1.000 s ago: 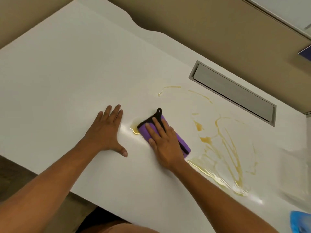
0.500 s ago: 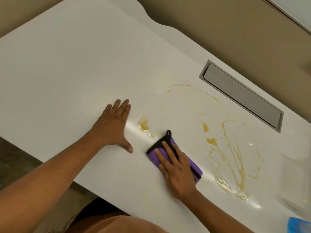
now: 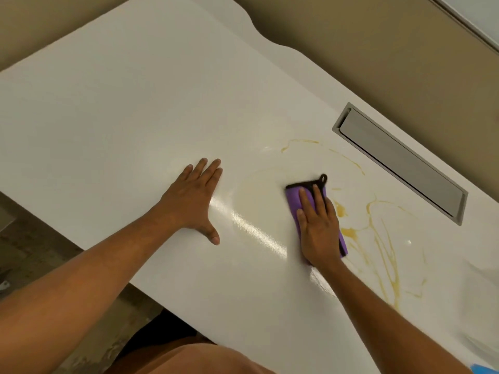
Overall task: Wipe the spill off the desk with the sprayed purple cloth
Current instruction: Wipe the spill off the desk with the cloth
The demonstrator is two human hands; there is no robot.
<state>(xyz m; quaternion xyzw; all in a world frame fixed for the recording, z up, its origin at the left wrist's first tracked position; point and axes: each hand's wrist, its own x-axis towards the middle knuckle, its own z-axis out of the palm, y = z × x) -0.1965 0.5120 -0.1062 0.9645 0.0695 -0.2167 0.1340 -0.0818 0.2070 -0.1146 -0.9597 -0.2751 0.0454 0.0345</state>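
Note:
A folded purple cloth (image 3: 293,198) with black trim and a black loop lies flat on the white desk (image 3: 121,117). My right hand (image 3: 317,228) presses down on it, fingers pointing away from me. A yellow-brown spill (image 3: 378,238) runs in streaks and small puddles just right of the cloth, with a thin arc farther back. To the left of the cloth the desk shows only a faint wet smear. My left hand (image 3: 193,201) rests flat on the desk, fingers spread, holding nothing.
A grey recessed cable flap (image 3: 399,160) sits in the desk at the back right. A blue object (image 3: 486,369) shows at the bottom right corner. The desk's near edge runs diagonally below my arms, with floor beyond it.
My right hand slid the cloth toward me, then away and to the right. The yellow puddle near my left hand is gone. My left hand stayed put.

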